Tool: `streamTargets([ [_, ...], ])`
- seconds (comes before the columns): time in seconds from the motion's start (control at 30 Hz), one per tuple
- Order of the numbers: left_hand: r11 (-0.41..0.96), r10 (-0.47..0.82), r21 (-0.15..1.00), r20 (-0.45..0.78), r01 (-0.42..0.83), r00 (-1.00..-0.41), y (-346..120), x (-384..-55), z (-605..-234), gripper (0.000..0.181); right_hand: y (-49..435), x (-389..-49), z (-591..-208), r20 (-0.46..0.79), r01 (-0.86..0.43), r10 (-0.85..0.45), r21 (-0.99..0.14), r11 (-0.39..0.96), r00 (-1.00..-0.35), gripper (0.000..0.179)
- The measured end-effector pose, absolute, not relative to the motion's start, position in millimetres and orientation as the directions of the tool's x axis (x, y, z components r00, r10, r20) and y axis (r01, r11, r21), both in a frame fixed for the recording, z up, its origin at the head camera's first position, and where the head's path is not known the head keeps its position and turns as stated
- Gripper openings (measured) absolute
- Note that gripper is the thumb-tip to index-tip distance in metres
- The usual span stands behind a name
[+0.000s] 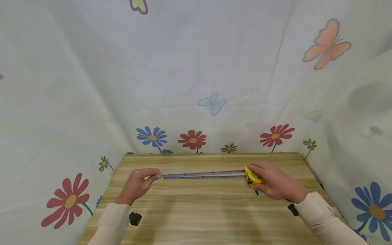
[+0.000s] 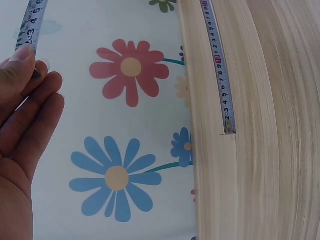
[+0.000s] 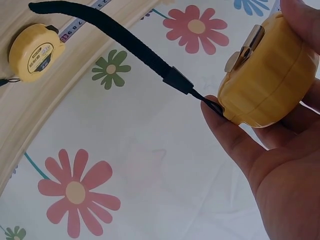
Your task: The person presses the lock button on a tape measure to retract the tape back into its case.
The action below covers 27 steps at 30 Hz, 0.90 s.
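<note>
My left hand (image 1: 138, 183) pinches the end of a tape measure blade (image 2: 31, 25) between thumb and fingertips. At the other end, my right hand (image 1: 277, 181) grips the yellow case of that tape measure (image 3: 270, 75), its black wrist strap (image 3: 125, 40) hanging loose. The blade stretches straight between both hands. A second yellow tape measure (image 3: 34, 52) lies on the wooden table with its blade (image 2: 222, 80) pulled out along the wood. From the head, the two blades run nearly side by side, and the held case largely hides the second one.
The wooden table (image 1: 196, 207) reaches to a light backdrop (image 1: 196, 61) printed with flowers and butterflies, which also rises at both sides. Black wrist-worn pieces show beside the left sleeve (image 1: 113, 217) and right sleeve (image 1: 318, 211).
</note>
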<state>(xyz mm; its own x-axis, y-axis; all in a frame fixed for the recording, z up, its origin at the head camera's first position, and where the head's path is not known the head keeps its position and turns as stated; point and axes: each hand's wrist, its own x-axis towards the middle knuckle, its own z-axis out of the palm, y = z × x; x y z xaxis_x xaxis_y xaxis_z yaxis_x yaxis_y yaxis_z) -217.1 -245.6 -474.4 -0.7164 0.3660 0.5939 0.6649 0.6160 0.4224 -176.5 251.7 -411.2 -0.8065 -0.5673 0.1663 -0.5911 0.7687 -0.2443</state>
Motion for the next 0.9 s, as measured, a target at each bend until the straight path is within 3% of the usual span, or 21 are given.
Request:
streamTargets([
  [0.3,0.603,0.384,0.396,0.616,0.693,-0.687,-245.4,-218.5,-476.7,0.021,250.8,-178.0,-413.7,0.160,-0.585,-0.563,-0.238,0.775,-0.811,0.065],
  [0.9,0.596,0.381,0.399,0.623,0.697,-0.683,-241.8,-218.9,-476.2,0.022,248.9,-177.9,-412.2,0.163,-0.591,-0.568,-0.253,0.766,-0.807,0.064],
])
